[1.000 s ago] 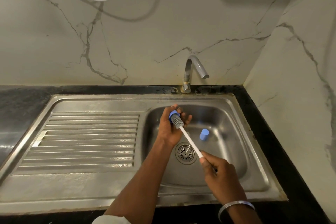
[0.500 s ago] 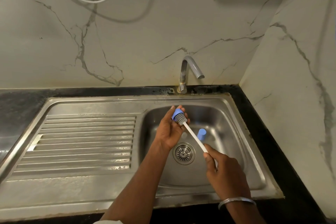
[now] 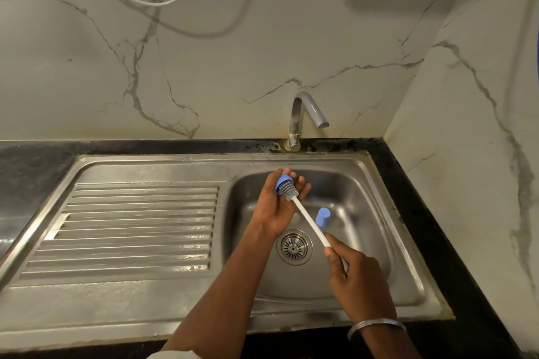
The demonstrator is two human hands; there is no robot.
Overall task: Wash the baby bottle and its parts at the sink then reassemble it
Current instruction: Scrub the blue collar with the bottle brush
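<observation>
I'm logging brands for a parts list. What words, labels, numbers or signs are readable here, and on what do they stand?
None: no text can be read anywhere in this view.
The blue bottle part held in the left hand, the brush gripped by the right hand and the blue cap in the sink show no print.
The faucet shows no mark.

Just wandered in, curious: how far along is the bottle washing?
Done: the bottle looks taken apart; a blue cap stands in the sink. In hand: the left hand holds a small blue part, the right hand presses a brush into it. Left: other parts, rinsing, reassembly; no bottle body is in view.
</observation>
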